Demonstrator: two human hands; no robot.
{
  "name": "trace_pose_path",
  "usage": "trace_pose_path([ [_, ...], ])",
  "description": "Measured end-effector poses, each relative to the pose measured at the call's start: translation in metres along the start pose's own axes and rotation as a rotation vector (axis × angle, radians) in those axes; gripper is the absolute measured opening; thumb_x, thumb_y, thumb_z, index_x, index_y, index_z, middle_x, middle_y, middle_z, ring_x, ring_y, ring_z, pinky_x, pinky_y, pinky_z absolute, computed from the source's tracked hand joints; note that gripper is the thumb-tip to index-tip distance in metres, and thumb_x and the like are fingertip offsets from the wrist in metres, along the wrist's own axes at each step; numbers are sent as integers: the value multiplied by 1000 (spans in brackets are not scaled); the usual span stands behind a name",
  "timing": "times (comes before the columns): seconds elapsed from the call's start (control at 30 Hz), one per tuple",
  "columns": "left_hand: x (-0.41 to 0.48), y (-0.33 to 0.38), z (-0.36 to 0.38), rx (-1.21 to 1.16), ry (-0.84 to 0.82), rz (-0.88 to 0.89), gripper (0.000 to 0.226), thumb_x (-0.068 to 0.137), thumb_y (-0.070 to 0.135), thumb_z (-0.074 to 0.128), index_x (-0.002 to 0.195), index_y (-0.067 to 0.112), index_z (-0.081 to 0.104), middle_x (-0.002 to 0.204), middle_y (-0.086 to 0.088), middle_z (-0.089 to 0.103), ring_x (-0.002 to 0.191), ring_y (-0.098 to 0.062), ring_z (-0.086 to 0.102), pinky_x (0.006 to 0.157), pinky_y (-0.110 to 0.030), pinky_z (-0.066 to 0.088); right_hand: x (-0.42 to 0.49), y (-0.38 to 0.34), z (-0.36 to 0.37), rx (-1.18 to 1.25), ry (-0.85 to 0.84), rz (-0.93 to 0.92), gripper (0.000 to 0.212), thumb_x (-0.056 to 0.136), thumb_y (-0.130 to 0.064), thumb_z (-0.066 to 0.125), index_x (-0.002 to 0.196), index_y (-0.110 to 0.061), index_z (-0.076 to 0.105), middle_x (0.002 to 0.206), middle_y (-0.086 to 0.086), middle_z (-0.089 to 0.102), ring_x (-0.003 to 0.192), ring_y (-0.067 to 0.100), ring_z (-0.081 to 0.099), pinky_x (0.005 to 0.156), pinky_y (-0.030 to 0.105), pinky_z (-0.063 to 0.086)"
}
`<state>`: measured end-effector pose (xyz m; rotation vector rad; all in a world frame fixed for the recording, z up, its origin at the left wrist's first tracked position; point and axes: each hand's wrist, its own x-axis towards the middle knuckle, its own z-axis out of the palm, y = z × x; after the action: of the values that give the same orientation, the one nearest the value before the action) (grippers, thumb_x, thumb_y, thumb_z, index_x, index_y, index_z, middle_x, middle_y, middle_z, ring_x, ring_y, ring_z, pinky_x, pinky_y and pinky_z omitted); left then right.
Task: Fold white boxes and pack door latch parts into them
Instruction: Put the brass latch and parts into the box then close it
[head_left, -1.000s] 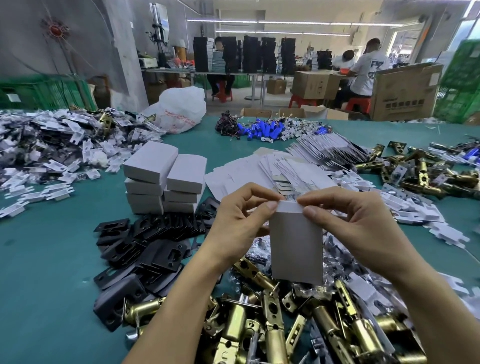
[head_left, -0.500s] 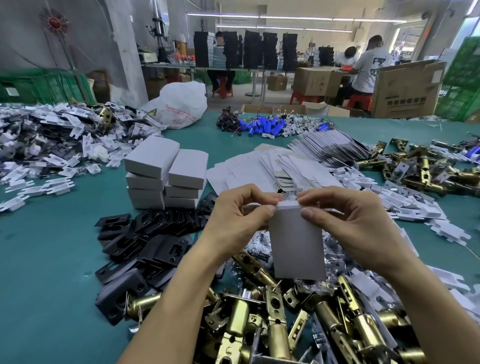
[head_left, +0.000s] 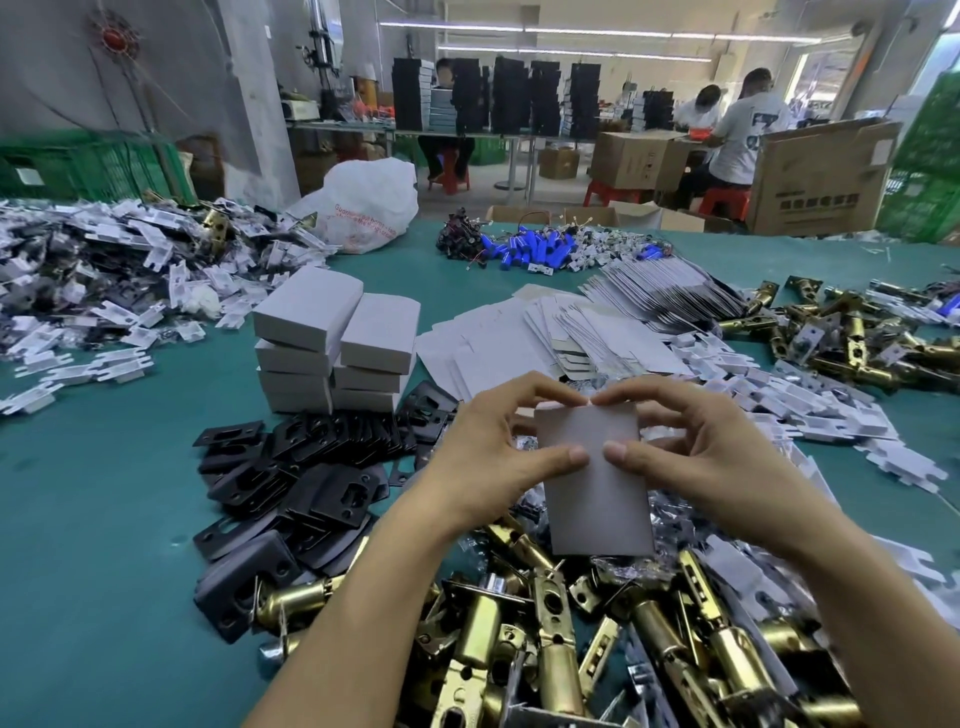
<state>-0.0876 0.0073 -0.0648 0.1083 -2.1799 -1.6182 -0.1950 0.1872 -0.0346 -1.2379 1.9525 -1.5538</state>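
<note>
Box (head_left: 597, 499) held above the latches (head_left: 550, 623), long axis 12 to 6, top edge toward 12. Left hand (head_left: 488, 457) pinches it from 9, right hand (head_left: 696, 457) from 3, forefingers meeting at the top edge.

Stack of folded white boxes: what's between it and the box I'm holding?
Head view: black plates lie between the stack and the held box, plus the left hand holding it.

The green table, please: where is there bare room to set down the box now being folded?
The widest bare patch of the table lies near left, between the white inserts and the black plates. A smaller one lies beyond the stacked boxes, before the blue parts. Under the held box it is crowded with brass latches.
</note>
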Motion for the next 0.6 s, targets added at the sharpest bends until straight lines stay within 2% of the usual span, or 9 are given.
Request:
trace_pose_path([
  [0.1, 0, 2, 2, -57, 2, -99, 43, 75, 34, 83, 106, 48, 57, 111, -3, 70, 97, -23, 72, 86, -43, 61, 0, 2, 3, 30, 86, -26, 32, 73, -30, 73, 105, -35, 70, 106, 10, 70, 83, 29, 74, 66, 48, 62],
  [0.2, 0, 2, 2, -179, -51, -206, 65, 68, 49, 83, 122, 59, 48, 110, -8, 74, 98, -29, 74, 84, -51, 61, 3, 1, 9, 170, 191, -63, 33, 75, -25, 72, 108, -29, 67, 99, 7, 74, 81, 30, 74, 63, 41, 62],
  [0.27, -2, 3, 2, -245, -123, -269, 74, 66, 50, 83, 131, 49, 47, 106, -4, 74, 94, -27, 75, 77, -50, 63, 6, -2, 13, 249, 261, -72, 32, 76, -25, 70, 107, -30, 65, 97, 6, 74, 82, 28, 74, 63, 35, 61],
  [0.37, -4, 8, 4, -301, -188, -307, 60, 74, 41, 83, 124, 20, 58, 98, -4, 75, 79, -33, 75, 59, -39, 61, 6, -4, 17, 278, 328, -81, 33, 78, -26, 67, 110, -33, 61, 98, 3, 74, 88, 24, 74, 65, 32, 60],
  [0.43, -3, 10, 3, -310, -123, -331, 53, 77, 35, 83, 119, 12, 61, 95, -11, 75, 72, -38, 74, 54, -34, 59, 5, -1, 20, 261, 309, -35, 40, 84, -23, 67, 119, -37, 56, 102, 4, 72, 91, 21, 73, 68, 33, 60],
  [0.5, -2, 12, 2, -278, -40, -345, 50, 78, 33, 85, 115, 8, 63, 87, -11, 76, 63, -32, 72, 50, -30, 57, 5, 2, 24, 216, 241, 40, 56, 89, -18, 67, 131, -48, 45, 112, 5, 67, 94, 21, 73, 71, 36, 61],
  [0.6, 1, 17, 0, -278, 137, -360, 35, 81, 28, 84, 102, 5, 67, 72, -9, 74, 51, -23, 66, 43, -24, 53, 5, 0, 27, 220, 175, 80, 74, 92, -10, 65, 139, -58, 32, 117, 13, 63, 85, 28, 75, 69, 36, 62],
])
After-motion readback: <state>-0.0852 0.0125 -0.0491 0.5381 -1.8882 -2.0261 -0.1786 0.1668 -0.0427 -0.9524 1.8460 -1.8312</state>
